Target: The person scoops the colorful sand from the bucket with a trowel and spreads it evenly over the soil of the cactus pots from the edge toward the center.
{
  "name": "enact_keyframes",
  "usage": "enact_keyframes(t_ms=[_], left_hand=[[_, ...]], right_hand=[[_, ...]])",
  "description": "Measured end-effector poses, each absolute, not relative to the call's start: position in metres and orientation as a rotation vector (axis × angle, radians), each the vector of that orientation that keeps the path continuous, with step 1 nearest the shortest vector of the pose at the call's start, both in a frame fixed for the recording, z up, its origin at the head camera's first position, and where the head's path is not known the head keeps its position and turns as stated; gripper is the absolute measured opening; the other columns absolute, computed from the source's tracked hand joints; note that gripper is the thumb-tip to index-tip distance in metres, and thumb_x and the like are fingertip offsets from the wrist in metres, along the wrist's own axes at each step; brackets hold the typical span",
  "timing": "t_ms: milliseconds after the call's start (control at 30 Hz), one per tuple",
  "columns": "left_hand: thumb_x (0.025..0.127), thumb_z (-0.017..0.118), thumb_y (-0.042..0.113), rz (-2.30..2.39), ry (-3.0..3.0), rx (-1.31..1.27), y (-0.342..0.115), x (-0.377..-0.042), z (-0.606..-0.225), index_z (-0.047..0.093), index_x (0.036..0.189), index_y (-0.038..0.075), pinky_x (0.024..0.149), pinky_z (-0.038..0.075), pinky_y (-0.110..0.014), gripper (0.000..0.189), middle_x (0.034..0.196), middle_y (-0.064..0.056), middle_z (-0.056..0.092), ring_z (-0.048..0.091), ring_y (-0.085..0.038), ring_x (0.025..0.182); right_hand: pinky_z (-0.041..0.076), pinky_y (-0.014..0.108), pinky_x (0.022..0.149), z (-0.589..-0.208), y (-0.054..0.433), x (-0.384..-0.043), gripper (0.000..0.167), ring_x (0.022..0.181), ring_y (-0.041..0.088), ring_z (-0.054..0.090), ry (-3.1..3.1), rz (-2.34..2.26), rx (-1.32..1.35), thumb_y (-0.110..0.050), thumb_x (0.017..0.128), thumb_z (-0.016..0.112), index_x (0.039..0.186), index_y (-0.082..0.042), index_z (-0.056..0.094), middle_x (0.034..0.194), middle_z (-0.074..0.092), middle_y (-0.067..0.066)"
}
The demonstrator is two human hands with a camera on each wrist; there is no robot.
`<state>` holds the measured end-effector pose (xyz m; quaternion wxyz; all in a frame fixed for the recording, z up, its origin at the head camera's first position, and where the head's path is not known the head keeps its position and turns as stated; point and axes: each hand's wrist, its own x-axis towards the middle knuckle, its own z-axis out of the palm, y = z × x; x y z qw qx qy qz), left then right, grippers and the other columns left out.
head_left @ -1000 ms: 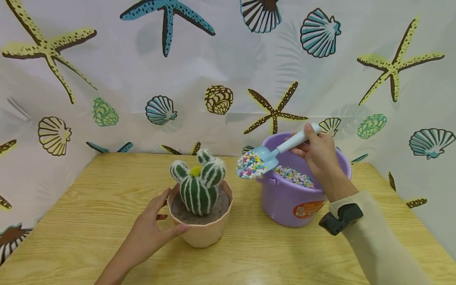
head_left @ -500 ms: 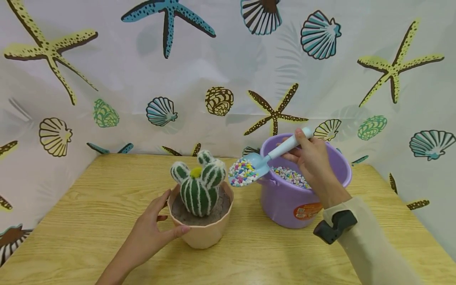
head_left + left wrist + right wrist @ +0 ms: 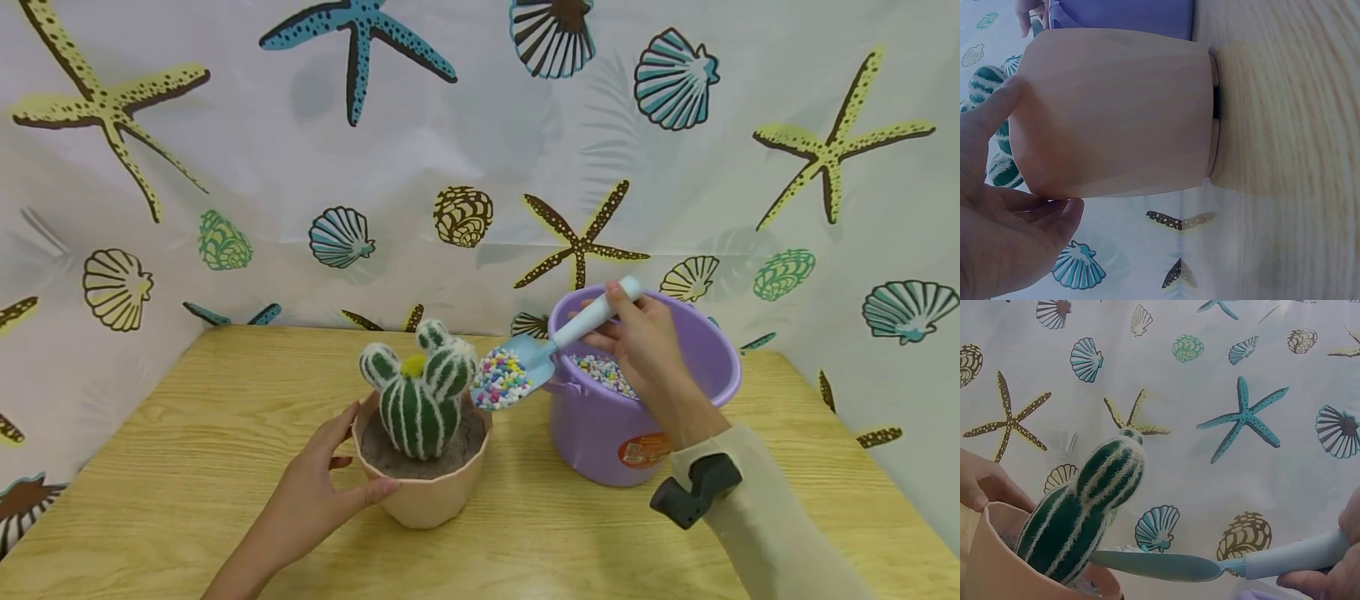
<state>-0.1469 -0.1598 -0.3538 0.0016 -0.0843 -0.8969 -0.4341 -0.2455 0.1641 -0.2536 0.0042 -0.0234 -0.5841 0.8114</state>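
My right hand (image 3: 651,354) holds a small light-blue garden trowel (image 3: 587,322) by its handle. The blade carries a heap of colourful pebbles (image 3: 501,380), its tip tilted down near the right rim of a peach flowerpot (image 3: 429,502). In the pot stands a fuzzy green-and-white cactus (image 3: 417,419) with a yellow tuft, set in grey soil (image 3: 468,433). My left hand (image 3: 315,487) grips the pot's left side, thumb on the near rim. In the right wrist view the trowel blade (image 3: 1163,565) appears edge-on beside the cactus (image 3: 1079,515).
A purple bucket (image 3: 588,446) stands right of the pot, with more coloured pebbles (image 3: 602,371) inside, partly hidden by my right hand. Both stand on a wood-grain table (image 3: 225,417). A white cloth (image 3: 420,125) printed with starfish and shells hangs behind and at the sides.
My right hand has carried the loaded trowel left and slightly down, from beside the bucket to the pot's right rim. The left hand keeps its hold on the pot.
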Motion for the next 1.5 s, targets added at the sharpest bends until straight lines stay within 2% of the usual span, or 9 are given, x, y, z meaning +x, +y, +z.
enact_keyframes(t_ms=[300, 433, 633, 1033, 1300, 1500], left_hand=[[0.081, 0.072, 0.044, -1.360, -2.793, -0.285, -0.160, -0.146, -0.355, 0.016, 0.152, 0.001, 0.095, 0.048, -0.047, 0.100, 0.153, -0.022, 0.025, 0.038, -0.041, 0.133], [0.081, 0.072, 0.045, -1.357, -2.792, -0.287, -0.160, -0.146, -0.355, 0.016, 0.152, 0.002, 0.095, 0.048, -0.047, 0.099, 0.154, -0.022, 0.024, 0.037, -0.041, 0.133], [0.081, 0.072, 0.045, -1.360, -2.793, -0.284, -0.160, -0.147, -0.355, 0.016, 0.152, 0.003, 0.096, 0.048, -0.048, 0.100, 0.154, -0.022, 0.023, 0.036, -0.042, 0.134], [0.080, 0.073, 0.045, -1.345, -2.783, -0.283, -0.160, -0.147, -0.355, 0.018, 0.151, 0.001, 0.095, 0.048, -0.047, 0.100, 0.154, -0.022, 0.024, 0.040, -0.041, 0.131], [0.081, 0.072, 0.045, -1.349, -2.792, -0.283, -0.161, -0.147, -0.356, 0.017, 0.152, 0.002, 0.095, 0.048, -0.047, 0.100, 0.154, -0.022, 0.023, 0.039, -0.041, 0.132], [0.081, 0.073, 0.043, -1.347, -2.771, -0.302, -0.161, -0.147, -0.356, 0.017, 0.151, 0.001, 0.095, 0.048, -0.048, 0.099, 0.154, -0.022, 0.025, 0.036, -0.041, 0.134]], right_hand=[[0.056, 0.030, 0.079, -0.253, 0.158, -0.243, 0.024, 0.083, 0.018, 0.070, -1.895, 2.483, -0.032, -0.022, 0.101, 0.043, 0.112, -0.001, 0.045, 0.093, 0.060, 0.008], [0.056, 0.033, 0.080, -0.253, 0.155, -0.242, 0.029, 0.087, 0.018, 0.069, -1.913, 2.454, 0.010, -0.022, 0.101, 0.044, 0.117, 0.003, 0.044, 0.097, 0.058, 0.009], [0.057, 0.031, 0.078, -0.255, 0.150, -0.243, 0.034, 0.083, 0.018, 0.069, -1.941, 2.430, 0.059, -0.023, 0.101, 0.045, 0.119, 0.005, 0.043, 0.092, 0.062, 0.007], [0.058, 0.029, 0.071, -0.256, 0.145, -0.242, 0.022, 0.078, 0.015, 0.068, -1.955, 2.397, 0.132, -0.022, 0.100, 0.048, 0.107, -0.001, 0.050, 0.085, 0.064, 0.004], [0.058, 0.033, 0.077, -0.255, 0.142, -0.240, 0.021, 0.079, 0.014, 0.069, -1.983, 2.349, 0.201, -0.019, 0.099, 0.051, 0.109, 0.000, 0.049, 0.093, 0.060, 0.008], [0.058, 0.033, 0.074, -0.252, 0.139, -0.239, 0.017, 0.076, 0.013, 0.070, -1.977, 2.339, 0.203, -0.018, 0.098, 0.053, 0.106, -0.003, 0.050, 0.094, 0.060, 0.010]])
